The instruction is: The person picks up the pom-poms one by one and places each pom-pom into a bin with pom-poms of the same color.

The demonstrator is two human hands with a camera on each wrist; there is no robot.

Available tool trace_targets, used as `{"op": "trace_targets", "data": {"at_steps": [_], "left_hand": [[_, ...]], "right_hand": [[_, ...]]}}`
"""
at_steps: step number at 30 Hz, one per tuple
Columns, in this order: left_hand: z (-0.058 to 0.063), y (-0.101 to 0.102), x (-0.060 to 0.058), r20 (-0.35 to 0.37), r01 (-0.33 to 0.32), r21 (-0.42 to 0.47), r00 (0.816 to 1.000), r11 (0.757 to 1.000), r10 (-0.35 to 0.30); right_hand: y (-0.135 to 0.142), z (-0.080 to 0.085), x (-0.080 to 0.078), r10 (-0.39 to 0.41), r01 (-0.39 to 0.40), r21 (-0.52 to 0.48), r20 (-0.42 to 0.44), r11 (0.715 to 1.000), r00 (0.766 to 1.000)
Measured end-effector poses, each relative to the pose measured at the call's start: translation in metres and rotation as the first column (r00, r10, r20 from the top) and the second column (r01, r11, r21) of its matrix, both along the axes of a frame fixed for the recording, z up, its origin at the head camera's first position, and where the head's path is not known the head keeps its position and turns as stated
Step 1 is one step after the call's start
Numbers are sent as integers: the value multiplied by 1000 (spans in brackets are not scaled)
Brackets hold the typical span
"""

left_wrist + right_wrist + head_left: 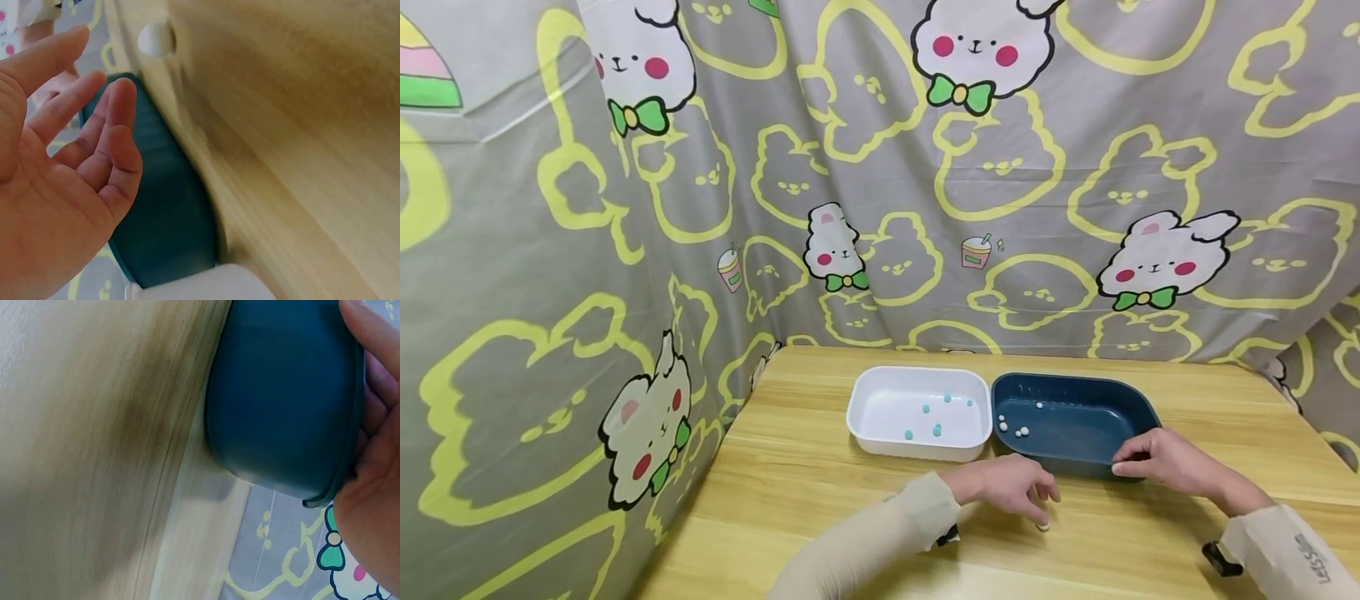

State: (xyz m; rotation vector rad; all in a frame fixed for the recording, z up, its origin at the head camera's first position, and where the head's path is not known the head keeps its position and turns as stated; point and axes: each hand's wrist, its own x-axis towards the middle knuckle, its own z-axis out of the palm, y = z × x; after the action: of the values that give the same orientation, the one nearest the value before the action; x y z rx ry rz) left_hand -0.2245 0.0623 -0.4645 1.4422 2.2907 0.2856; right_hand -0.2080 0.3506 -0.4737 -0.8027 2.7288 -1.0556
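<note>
My left hand [1009, 486] hovers over the table in front of the bins, its fingers loosely bent with nothing between them. A small white ball [156, 40] lies on the wood just beyond its fingertips in the left wrist view. My right hand [1176, 468] grips the rim of a dark blue plastic bin [281, 406] at its near right corner, thumb on one side of the rim and fingers on the other. Inside that bin, several white balls [1025, 432] sit mostly toward the left end.
Left of the blue bin and right up against it stands a white bin [880, 408] with several small teal balls [926, 409] in it. Both stand on a wooden table [790, 467]. A patterned grey curtain [895, 192] hangs behind and to the left.
</note>
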Motion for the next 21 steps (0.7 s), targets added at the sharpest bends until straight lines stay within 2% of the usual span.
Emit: {"op": "trace_targets", "data": {"at_steps": [4, 9, 15, 21], "left_hand": [[-4, 6, 3, -84, 26, -29, 996, 999, -29], [-11, 11, 4, -145, 33, -60, 989, 998, -41], [-17, 13, 3, -171, 46, -72, 984, 996, -58], [-17, 17, 6, -191, 23, -109, 981, 994, -44]], "right_hand": [[1, 0, 1, -2, 2, 0, -11, 1000, 1000], [0, 0, 0, -4, 4, 2, -4, 1000, 1000], [0, 2, 0, 0, 0, 1, -3, 1000, 1000], [-1, 2, 1, 4, -4, -1, -11, 1000, 1000]]}}
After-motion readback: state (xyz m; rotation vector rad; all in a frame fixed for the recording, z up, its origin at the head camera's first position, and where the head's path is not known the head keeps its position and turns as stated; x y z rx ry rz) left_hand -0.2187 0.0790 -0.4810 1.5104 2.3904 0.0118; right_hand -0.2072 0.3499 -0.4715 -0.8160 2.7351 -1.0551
